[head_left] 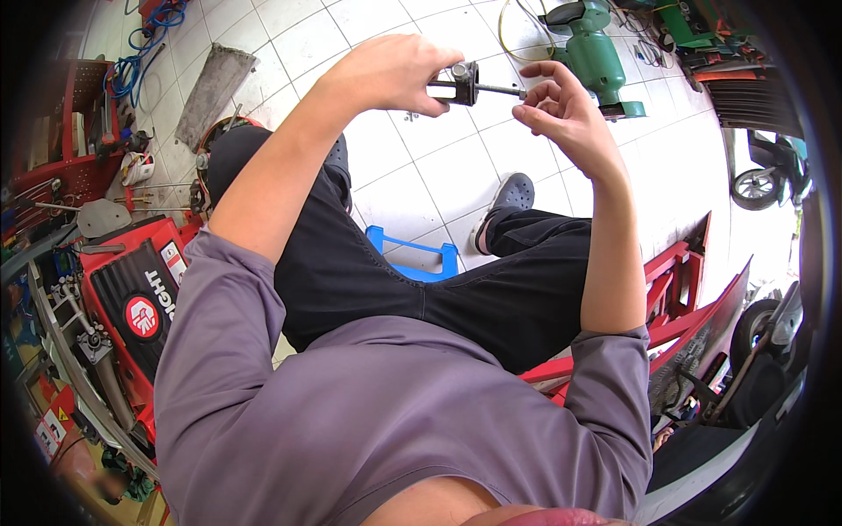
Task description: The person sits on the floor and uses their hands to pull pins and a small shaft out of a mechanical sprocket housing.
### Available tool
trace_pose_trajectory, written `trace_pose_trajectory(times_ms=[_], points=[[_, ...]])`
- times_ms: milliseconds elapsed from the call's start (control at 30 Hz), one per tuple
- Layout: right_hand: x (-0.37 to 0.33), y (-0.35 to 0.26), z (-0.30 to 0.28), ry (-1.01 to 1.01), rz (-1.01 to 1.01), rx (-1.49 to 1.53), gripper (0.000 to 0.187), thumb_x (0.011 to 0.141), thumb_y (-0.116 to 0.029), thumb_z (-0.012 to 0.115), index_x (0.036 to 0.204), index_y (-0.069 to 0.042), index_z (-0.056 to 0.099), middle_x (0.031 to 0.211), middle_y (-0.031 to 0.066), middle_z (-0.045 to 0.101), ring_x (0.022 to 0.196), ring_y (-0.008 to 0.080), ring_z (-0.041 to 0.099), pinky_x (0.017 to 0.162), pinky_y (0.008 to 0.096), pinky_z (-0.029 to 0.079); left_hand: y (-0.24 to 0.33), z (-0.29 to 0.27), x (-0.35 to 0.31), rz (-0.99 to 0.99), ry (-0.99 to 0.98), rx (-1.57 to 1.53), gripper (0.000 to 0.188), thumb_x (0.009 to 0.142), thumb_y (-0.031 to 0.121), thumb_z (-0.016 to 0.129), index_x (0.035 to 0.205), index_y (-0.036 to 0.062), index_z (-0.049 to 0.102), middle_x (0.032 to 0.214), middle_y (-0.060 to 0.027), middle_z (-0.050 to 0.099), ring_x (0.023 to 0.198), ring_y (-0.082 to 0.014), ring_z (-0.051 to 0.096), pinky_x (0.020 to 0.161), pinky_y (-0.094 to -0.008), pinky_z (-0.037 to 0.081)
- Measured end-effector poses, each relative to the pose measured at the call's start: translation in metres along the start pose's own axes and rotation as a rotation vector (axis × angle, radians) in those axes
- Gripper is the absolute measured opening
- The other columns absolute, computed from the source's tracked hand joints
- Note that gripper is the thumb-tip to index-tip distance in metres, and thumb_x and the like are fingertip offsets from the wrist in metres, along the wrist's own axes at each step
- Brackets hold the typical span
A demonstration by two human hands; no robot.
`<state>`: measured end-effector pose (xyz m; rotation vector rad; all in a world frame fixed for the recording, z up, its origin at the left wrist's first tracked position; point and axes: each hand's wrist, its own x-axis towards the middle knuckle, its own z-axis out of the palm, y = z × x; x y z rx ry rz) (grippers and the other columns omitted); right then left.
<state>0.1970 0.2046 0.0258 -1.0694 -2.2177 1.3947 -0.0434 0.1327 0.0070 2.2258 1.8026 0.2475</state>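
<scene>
My left hand point(399, 74) is closed on a black metal clamp-like part point(467, 84), out in front of me above the tiled floor. A silvery round piece shows on its upper side. From its right side a thin threaded rod point(502, 88) sticks out toward my right hand point(566, 114). The right hand's fingers are bent and apart, thumb below and index finger raised. The rod's far end meets or nearly meets its fingertips; whether they touch I cannot tell.
A blue plastic stool point(412, 244) shows between my legs. Ahead right stands a green bench grinder-like machine point(596, 57). A flat grey plate point(213, 92) lies ahead left. A red tool cart point(74, 131) and a red-and-black case point(132, 307) stand left, a red metal frame point(671, 289) right.
</scene>
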Motion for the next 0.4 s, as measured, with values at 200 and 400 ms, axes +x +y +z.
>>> trace_pose_trajectory(times_ms=[200,400], points=[[0.006,0.008,-0.006,-0.091,0.104,0.041,0.044,0.088,-0.035,0.068,0.113,0.001,0.061,0.079,0.007,0.061,0.068,0.011,0.057,0.062,0.0251,0.047,0.002,-0.004,0.0,0.005,-0.015,-0.014,0.053,0.068,0.032,0.077,0.115,0.0114,0.063,0.083,-0.0115,0.071,0.077,-0.0259,0.069,0.069,-0.035,0.056],[0.004,0.01,-0.003,-0.067,0.048,-0.001,0.067,0.084,-0.046,0.071,0.132,-0.006,0.05,0.091,0.0087,0.064,0.072,0.0148,0.06,0.066,0.0253,0.049,0.003,-0.004,-0.001,-0.02,-0.013,-0.01,0.053,0.068,0.032,0.077,0.115,0.0115,0.063,0.085,-0.0121,0.071,0.079,-0.0259,0.069,0.071,-0.0348,0.056]])
